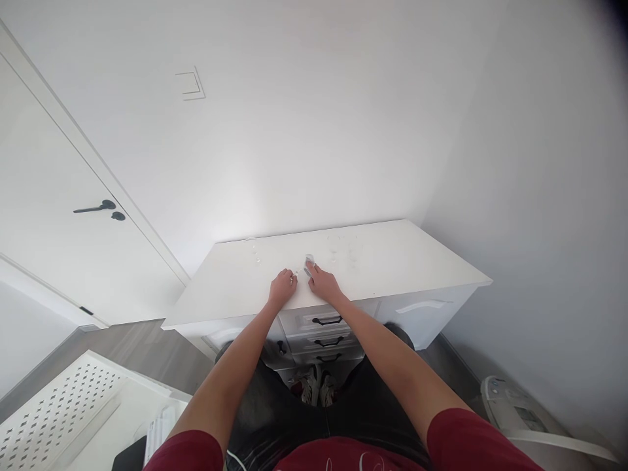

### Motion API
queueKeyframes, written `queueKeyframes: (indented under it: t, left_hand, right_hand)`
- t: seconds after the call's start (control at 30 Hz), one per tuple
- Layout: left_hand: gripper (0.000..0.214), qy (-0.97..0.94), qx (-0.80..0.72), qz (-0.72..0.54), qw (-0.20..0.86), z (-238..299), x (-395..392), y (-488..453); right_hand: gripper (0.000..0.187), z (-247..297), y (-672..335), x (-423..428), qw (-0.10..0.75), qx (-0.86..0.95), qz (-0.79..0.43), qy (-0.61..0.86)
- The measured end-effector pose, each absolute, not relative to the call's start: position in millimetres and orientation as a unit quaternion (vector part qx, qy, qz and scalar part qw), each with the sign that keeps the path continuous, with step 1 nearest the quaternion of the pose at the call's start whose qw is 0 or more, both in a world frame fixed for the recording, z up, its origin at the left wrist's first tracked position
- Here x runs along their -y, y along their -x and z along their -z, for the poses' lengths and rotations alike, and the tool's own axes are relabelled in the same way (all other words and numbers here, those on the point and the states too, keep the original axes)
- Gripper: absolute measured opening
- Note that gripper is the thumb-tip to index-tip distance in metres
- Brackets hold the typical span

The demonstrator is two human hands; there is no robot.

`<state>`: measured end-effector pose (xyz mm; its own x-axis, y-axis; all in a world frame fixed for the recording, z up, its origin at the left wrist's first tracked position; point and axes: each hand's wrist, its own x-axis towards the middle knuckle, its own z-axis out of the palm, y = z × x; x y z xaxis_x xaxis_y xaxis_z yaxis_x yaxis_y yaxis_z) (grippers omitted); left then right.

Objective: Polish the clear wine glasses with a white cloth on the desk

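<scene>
Both hands rest over the front part of a white cabinet top (pixel 220 278). My left hand (pixel 283 286) is curled, its fingertips around a small clear, shiny piece (pixel 294 277); its kind is too small to make out. To the right, my right hand (pixel 322 283) pinches a greyish see-through object (pixel 309 265), whose kind I cannot tell. The two hands are a short gap apart. Behind the left hand lie faint clear pieces (pixel 256 254). More faint transparent pieces (pixel 333 252) are behind the right hand, barely visible against the white.
Drawers with black handles (pixel 328 320) are in the cabinet front, close to my legs. A white door with a dark handle (pixel 95 207) is at left. A perforated white panel (pixel 63 405) stands lower left, and a white appliance (pixel 520 412) lower right. Walls border the cabinet.
</scene>
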<state>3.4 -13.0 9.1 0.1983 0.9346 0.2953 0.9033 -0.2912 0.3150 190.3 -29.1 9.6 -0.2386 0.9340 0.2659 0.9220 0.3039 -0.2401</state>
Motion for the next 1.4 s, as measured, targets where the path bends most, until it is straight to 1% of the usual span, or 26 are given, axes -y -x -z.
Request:
queueKeyframes:
  t: [0.17, 0.27, 0.43, 0.6, 0.73, 0.93, 1.2, 1.3, 1.4]
  left_hand:
    - [0.02, -0.768, -0.599, -0.221, 0.036, -7.6, 11.7, -3.7]
    - [0.018, -0.774, -0.592, -0.221, 0.036, -7.3, 11.4, -3.9]
    - [0.018, -0.777, -0.588, -0.222, 0.041, -9.6, 13.5, -3.6]
    - [0.019, -0.772, -0.597, -0.214, 0.045, -12.9, 15.9, -5.5]
    - [0.018, -0.776, -0.591, -0.215, 0.046, -13.3, 15.5, -5.9]
    - [0.023, -0.782, -0.581, -0.216, 0.057, -14.1, 15.4, -6.0]
    - [0.023, -0.796, -0.554, -0.226, 0.089, -17.4, 18.7, -1.1]
    - [0.026, -0.794, -0.555, -0.223, 0.109, -18.0, 19.2, 2.0]
    - [0.023, -0.807, -0.538, -0.216, 0.112, -19.8, 20.7, 2.4]
  right_hand:
    - [0.063, -11.2, -192.6, 32.8, 0.184, 0.825, -0.008, 0.535]
    - [0.065, -12.4, -192.6, 33.4, 0.187, 0.843, -0.009, 0.505]
    - [0.07, -9.7, -191.4, 30.3, 0.211, 0.8, -0.004, 0.561]
    - [0.067, -10.4, -191.7, 31.9, 0.194, 0.828, -0.013, 0.526]
    - [0.068, -9.6, -191.6, 29.3, 0.202, 0.771, -0.012, 0.603]
    - [0.06, -1.6, -191.0, 22.5, 0.21, 0.724, -0.017, 0.657]
    - [0.058, -1.9, -191.1, 23.3, 0.194, 0.723, -0.028, 0.662]
    - [0.058, -2.6, -191.2, 24.2, 0.191, 0.725, -0.03, 0.661]
    - [0.06, -3.8, -191.6, 25.4, 0.198, 0.734, -0.023, 0.65]
